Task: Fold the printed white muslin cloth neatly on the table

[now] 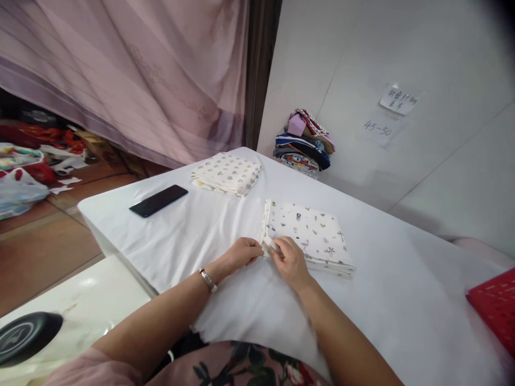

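Note:
A folded white cloth with small printed motifs [309,230] lies on the white-covered table in front of me. My right hand [290,261] pinches the cloth's near left corner between thumb and fingers. At the same corner, my left hand [243,253] has its fingers curled together against the cloth's edge; what they hold is partly hidden. A silver bracelet [208,280] circles my left wrist. Farther back lies a second folded cloth with a grey print [228,172], apart from both hands.
A black phone [159,200] lies on the table's left part. Folded clothes [303,142] are stacked beyond the far edge, by a wall with paper notes [399,99]. A red basket [494,305] stands at right. A black round lid [30,338] is at lower left.

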{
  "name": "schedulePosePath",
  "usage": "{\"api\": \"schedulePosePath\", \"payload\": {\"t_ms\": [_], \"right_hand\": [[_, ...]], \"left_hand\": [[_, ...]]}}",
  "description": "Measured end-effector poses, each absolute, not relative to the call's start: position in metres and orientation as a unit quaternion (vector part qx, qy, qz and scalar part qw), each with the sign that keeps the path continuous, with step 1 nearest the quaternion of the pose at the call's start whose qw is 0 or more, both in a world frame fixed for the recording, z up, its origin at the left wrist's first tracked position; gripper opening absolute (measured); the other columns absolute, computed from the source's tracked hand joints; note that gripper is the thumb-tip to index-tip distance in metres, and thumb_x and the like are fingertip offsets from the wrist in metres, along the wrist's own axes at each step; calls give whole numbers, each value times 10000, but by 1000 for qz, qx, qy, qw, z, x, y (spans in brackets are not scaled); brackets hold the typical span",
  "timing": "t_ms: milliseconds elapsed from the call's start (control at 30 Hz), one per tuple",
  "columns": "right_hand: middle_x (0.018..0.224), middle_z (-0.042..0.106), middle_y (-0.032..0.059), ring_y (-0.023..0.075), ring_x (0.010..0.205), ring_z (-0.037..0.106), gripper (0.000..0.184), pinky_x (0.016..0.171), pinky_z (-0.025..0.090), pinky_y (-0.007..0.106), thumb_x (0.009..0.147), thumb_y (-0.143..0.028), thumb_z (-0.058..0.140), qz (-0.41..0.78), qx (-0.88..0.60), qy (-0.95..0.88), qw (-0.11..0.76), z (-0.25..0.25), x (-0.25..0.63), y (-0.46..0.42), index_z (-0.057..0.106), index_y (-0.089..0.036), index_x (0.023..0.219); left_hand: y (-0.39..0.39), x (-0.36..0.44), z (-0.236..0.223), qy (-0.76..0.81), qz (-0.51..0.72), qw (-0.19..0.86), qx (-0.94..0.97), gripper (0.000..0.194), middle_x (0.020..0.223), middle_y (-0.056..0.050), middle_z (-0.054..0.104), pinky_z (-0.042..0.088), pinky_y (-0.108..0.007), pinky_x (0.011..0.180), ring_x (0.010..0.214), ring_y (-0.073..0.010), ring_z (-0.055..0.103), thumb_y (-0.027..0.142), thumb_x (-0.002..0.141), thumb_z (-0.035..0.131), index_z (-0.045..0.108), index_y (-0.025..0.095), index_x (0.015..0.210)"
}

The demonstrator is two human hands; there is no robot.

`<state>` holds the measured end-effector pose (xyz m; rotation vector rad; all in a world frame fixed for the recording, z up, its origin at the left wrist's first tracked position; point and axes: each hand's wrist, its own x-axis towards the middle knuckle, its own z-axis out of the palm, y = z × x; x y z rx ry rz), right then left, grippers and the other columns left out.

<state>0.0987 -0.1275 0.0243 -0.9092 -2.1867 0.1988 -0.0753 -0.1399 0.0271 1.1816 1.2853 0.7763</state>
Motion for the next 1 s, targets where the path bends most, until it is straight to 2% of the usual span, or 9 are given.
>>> {"api": "schedulePosePath", "payload": {"t_ms": [100,267,500,667,767,1000], "right_hand": [[857,567,67,196,826,511,194,730,431,328,850,-183,408,73,-366,-849,373,26,100,-128,545,-189,986],[844,562,66,203,809,506,172,718,417,331,845,-191,431,63,-351,-892,277,26,96,-128,559,-189,960],[889,558,72,206,842,494,180,749,407,334,855,-208,437,77,-350,-893,274,26,97,-129,558,-185,986],[915,557,65,197,864,486,191,773,402,332,861,-232,455,70,-347,-893,276,25,96,-130,568,-184,1007],[923,566,58,187,867,494,208,780,404,326,870,-251,450,61,-348,-895,271,25,96,-130,566,-190,1032],[1056,605,58,174,959,534,254,860,404,341,901,-271,413,59,-347,-905,238,36,153,-133,560,-209,1098]], "left_hand": [[-140,-75,29,552,330,584,495,130,402,45,430,219,-219,407,378,-64,333,244,612,525,482,160,522],[-142,-74,29,544,335,589,495,119,419,47,434,237,-218,423,397,-63,345,230,606,523,475,159,524],[-142,-77,37,540,324,614,476,142,460,30,470,220,-217,407,413,-72,391,265,634,519,512,147,555],[-140,-78,48,542,296,649,443,302,482,21,466,169,-221,389,420,-80,396,428,697,505,506,149,581],[-137,-77,39,549,300,625,467,389,451,41,430,171,-213,400,404,-72,365,526,685,539,472,158,577],[-132,-77,26,585,260,568,517,442,397,38,436,208,-217,420,381,-77,319,592,670,539,461,171,555]]}}
